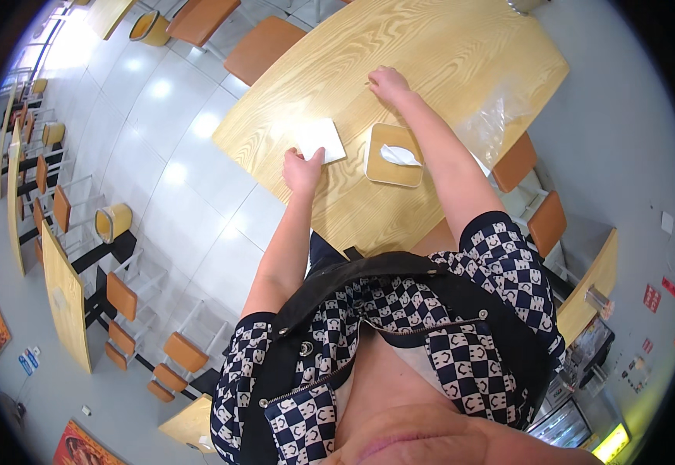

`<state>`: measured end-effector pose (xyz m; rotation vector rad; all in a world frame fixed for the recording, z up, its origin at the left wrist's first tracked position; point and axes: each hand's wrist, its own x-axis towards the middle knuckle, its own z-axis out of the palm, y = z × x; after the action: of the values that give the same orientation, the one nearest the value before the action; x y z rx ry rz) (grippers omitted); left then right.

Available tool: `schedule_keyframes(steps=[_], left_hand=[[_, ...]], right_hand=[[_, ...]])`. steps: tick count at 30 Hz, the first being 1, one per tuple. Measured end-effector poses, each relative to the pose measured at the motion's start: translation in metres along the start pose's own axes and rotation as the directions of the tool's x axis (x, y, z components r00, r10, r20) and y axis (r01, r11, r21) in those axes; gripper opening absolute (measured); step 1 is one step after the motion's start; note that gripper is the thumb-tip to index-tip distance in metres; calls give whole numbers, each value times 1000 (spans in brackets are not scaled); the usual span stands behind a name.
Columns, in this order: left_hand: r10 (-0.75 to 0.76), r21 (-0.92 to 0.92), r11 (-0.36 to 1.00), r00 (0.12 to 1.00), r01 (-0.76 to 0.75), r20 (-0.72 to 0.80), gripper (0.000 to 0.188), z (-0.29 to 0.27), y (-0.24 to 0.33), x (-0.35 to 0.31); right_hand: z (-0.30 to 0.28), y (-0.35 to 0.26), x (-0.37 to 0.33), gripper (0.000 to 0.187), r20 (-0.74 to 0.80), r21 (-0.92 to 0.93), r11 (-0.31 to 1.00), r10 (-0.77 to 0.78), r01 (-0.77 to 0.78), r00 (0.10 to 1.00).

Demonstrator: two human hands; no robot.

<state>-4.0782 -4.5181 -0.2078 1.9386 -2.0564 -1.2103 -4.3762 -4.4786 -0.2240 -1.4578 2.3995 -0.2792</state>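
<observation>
My left hand [304, 170] is closed on the near left edge of a flat white square [328, 138], perhaps a folded napkin or cloth, with the thumb lying over its top. The square is at the table's left side. Farther off, my right hand [389, 83] rests on the wooden table [438, 46] with its fingers curled together; whatever they hold, if anything, is hidden. Between my arms stands a tissue box [384, 172] with a white rim and a wood-coloured lid, a white tissue [401, 156] sticking out of it.
A crumpled clear plastic bag [495, 120] lies at the table's right edge. Brown chairs [264, 48] stand along the far left side, more [546, 221] at the right. A yellow bin [149, 29] is on the tiled floor. Other tables and chairs line the left.
</observation>
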Motion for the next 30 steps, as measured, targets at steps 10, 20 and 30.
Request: schedule_keyframes(steps=[10, 20, 30], left_hand=[[-147, -26, 989, 987, 148, 62, 53, -16, -5, 1], [-15, -330, 944, 1000, 10, -10, 44, -4, -7, -9], [-51, -958, 287, 999, 19, 5, 43, -65, -106, -16]], right_hand=[[-10, -38, 15, 9, 150, -168, 985, -21, 47, 989], [-17, -60, 6, 15, 143, 78, 993, 74, -86, 987], [-30, -134, -130, 7, 275, 943, 225, -104, -246, 956]])
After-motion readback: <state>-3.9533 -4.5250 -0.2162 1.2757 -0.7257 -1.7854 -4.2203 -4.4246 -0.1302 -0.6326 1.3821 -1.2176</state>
